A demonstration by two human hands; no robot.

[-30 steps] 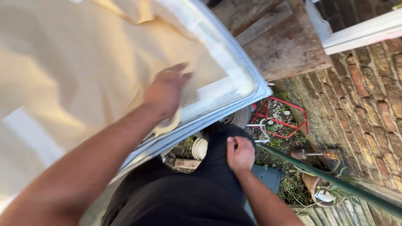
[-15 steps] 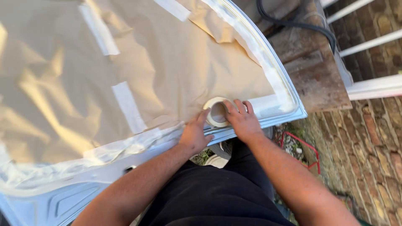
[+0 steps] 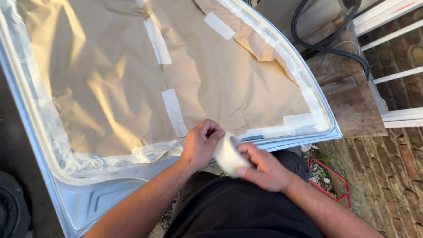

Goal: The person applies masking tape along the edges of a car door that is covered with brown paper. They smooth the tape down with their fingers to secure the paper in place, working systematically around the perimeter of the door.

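My right hand (image 3: 264,169) grips a roll of pale masking tape (image 3: 229,155) just below the lower edge of a silver car panel (image 3: 97,198). My left hand (image 3: 202,142) pinches the roll's top edge with thumb and fingers. Brown masking paper (image 3: 110,79) covers the panel's window opening, held down by several strips of tape (image 3: 174,112) along its seams and border. Both hands sit in front of my dark trousers.
A worn wooden bench (image 3: 348,97) stands to the right with a black hose (image 3: 326,44) looping over it. Brick paving (image 3: 387,176) and a red wire frame (image 3: 332,185) lie at the lower right. A black tyre (image 3: 11,211) shows at the lower left.
Both hands have pulled the tape roll back off the paper's lower edge toward my body. The view has swung left, showing more of the panel.
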